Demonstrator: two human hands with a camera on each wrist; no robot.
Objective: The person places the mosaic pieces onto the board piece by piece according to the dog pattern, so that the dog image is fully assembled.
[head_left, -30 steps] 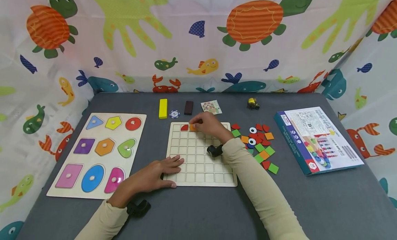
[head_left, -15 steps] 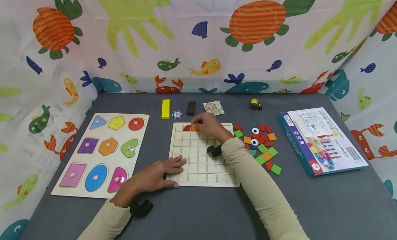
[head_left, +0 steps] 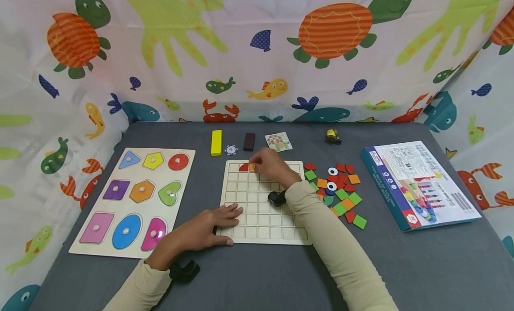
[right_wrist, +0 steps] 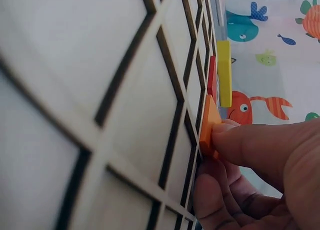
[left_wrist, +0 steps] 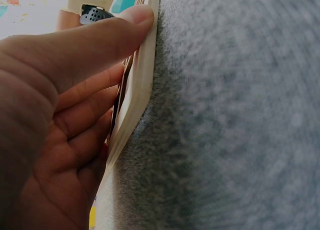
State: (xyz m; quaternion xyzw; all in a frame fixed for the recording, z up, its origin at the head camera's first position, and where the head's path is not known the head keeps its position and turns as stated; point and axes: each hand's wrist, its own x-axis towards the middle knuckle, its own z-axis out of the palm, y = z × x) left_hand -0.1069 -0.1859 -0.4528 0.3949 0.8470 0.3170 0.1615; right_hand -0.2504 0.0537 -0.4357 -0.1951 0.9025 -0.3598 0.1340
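Observation:
My right hand (head_left: 272,166) is over the back row of a wooden grid board (head_left: 263,231). Its thumb and fingers pinch an orange square tile (right_wrist: 209,124), tilted at the grid strips in the right wrist view. Just left of that tile lies a red quarter-round piece (head_left: 243,167) in the same row. My left hand (head_left: 205,228) rests on the board's front left corner with fingers extended. In the left wrist view its thumb (left_wrist: 137,22) lies along the board's edge. The right hand hides part of the back row.
Loose red, green and orange tiles (head_left: 340,207) lie right of the grid, with white rings (head_left: 332,171) among them. A knobbed shape puzzle (head_left: 92,204) is at left, a box (head_left: 425,186) at right. Behind stand a yellow block (head_left: 216,143), poker chip (head_left: 230,150) and dark block (head_left: 249,142).
The scene has shifted slightly right and down in the head view. Both hands keep nearly the same place on the board, the right still at the orange tile.

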